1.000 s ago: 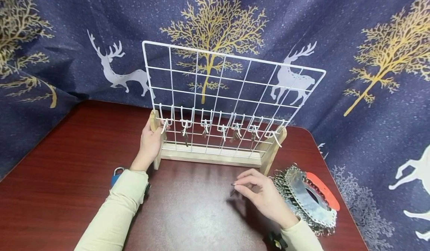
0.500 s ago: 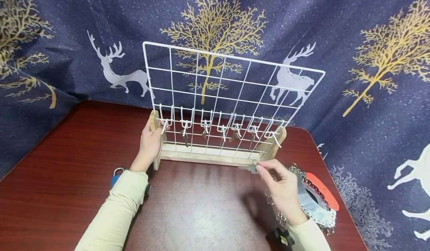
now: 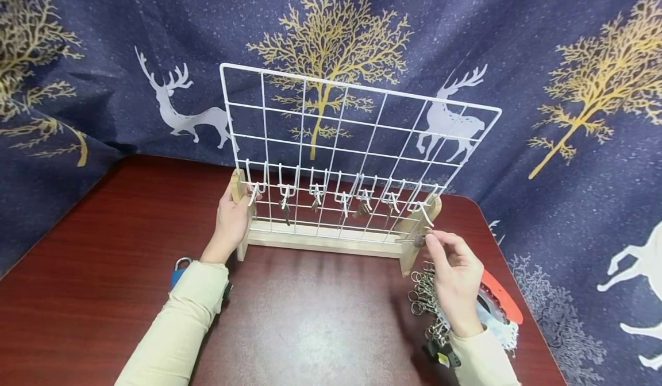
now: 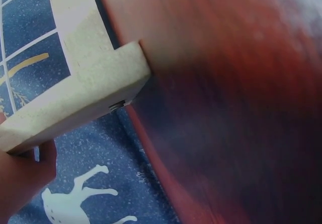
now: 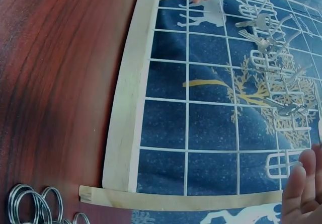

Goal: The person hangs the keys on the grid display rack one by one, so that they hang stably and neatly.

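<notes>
My left hand (image 3: 231, 222) grips the left wooden upright (image 3: 238, 185) of a white wire grid rack (image 3: 346, 85). In the left wrist view the fingers wrap that wooden side piece (image 4: 95, 90). My right hand (image 3: 457, 274) pinches a small key (image 3: 414, 240) by its head, at thumb and fingertips. The key points left, just below the rightmost white hook (image 3: 426, 213), which bears nothing. Small keys (image 3: 365, 203) hang on several other hooks along the same row. In the right wrist view the right-hand fingers (image 5: 294, 191) show at the lower right edge, near the end hook (image 5: 277, 164).
Right of the rack lies a metal plate with a red handle (image 3: 499, 294), hung with many metal rings (image 3: 424, 297) and partly hidden by my right hand. A blue padlock (image 3: 177, 274) sits beside my left sleeve. A dark blue patterned cloth (image 3: 186, 24) hangs behind the table (image 3: 103, 248).
My right hand has moved right and up with the key, from over the table to beside the rack's right upright, under the end hook. The left hand has stayed in place.
</notes>
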Action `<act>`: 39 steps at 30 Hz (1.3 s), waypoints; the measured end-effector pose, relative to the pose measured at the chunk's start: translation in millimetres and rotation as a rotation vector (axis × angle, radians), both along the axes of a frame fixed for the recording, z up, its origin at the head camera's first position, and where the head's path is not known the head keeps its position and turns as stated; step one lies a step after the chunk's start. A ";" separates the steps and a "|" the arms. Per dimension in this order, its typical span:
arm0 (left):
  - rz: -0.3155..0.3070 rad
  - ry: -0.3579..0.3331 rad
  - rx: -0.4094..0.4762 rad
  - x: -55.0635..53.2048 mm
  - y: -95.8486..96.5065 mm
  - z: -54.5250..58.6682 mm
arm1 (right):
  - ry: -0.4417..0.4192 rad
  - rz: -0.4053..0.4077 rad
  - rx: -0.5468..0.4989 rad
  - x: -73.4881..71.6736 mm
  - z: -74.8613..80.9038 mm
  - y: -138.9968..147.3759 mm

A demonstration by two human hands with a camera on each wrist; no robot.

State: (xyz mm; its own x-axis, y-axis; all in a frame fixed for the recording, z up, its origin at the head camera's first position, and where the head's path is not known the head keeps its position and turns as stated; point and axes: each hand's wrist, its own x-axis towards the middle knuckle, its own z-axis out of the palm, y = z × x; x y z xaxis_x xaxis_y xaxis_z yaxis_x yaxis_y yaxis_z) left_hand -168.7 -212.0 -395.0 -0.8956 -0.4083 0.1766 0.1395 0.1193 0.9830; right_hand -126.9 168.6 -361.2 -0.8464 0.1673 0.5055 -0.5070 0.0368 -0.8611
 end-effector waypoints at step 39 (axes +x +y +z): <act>-0.275 -0.148 -0.430 12.9 -45.6 18.8 | -0.189 -0.118 0.853 -35.1 22.6 55.7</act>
